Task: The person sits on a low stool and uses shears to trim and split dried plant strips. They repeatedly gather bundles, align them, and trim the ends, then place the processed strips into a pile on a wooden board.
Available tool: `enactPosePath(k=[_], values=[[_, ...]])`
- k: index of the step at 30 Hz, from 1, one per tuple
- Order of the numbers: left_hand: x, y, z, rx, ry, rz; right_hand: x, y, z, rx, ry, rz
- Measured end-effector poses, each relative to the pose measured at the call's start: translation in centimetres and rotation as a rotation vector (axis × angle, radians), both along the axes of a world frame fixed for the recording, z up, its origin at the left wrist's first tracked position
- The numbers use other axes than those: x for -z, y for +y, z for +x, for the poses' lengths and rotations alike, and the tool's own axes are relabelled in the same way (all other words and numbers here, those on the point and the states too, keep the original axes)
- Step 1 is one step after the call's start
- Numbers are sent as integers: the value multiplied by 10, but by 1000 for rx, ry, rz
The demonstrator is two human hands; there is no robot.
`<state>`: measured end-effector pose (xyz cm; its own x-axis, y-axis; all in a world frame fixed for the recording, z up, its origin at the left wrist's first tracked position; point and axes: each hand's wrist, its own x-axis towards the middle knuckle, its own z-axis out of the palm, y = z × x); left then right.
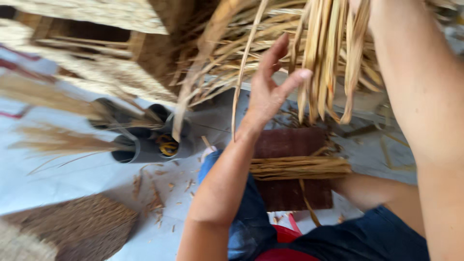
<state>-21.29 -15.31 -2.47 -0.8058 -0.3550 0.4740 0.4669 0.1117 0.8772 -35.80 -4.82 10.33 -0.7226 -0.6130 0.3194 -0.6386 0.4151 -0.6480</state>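
The left hand [270, 92] is raised with its fingers spread apart and loose, the thumb pointing toward a hanging bunch of dried straw strips [328, 53]. The thumb tip just meets the nearest strips of that bunch; the other fingers stand free of it, and one thin strip [240, 82] hangs down just behind the palm. The right arm [420, 96] rises along the far side of the bunch, and its hand runs out of the top of the view, so I cannot tell how those fingers sit, though the bunch hangs from up there. Below the left fingers, past the wrist, a tied bundle of straw [299, 167] lies across a dark brown board [290, 145]. Off to the back of the hand, well apart, grey pipe tubes [145, 145] lie on the pale floor [58, 179], and a woven mat [82, 224] lies nearer the elbow.
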Motion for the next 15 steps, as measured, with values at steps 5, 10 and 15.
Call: enactPosePath(k=[5, 10, 15], values=[[-6, -28, 0, 232, 84, 231, 4, -52, 55, -130, -265, -164], [18, -39, -7, 333, -153, 347, 20, -66, 79, -169, -395, -197], [45, -39, -26, 304, -198, 335, 24, -48, 77, -89, -507, 137]])
